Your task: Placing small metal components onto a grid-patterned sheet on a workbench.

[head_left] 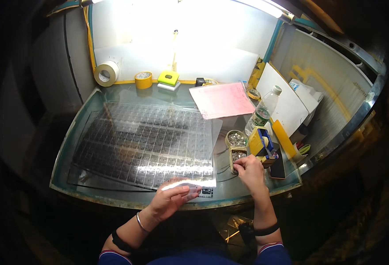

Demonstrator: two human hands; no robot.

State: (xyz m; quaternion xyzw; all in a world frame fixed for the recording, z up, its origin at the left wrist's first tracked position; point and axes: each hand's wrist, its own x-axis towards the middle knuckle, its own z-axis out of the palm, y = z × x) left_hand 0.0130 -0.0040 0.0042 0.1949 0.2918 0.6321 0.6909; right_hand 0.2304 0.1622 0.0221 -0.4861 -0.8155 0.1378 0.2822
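Observation:
A large clear plastic sheet printed with a dark grid of small patterns lies across the glass-topped table. At its near right corner, my left hand grips the edge, thumb on top and fingers showing through the film beneath. My right hand is over a small rectangular tub of tiny shiny metal pieces. Its thumb and forefinger are pinched at the tub's near end; what they hold, if anything, is too small to make out. A round tub of similar pieces sits just behind.
Right of the tubs stand a yellow-and-blue tape dispenser, a plastic bottle and a dark phone. A pink sheet lies farther back. Along the back are a white tape roll, a yellow tape roll and a green hole punch.

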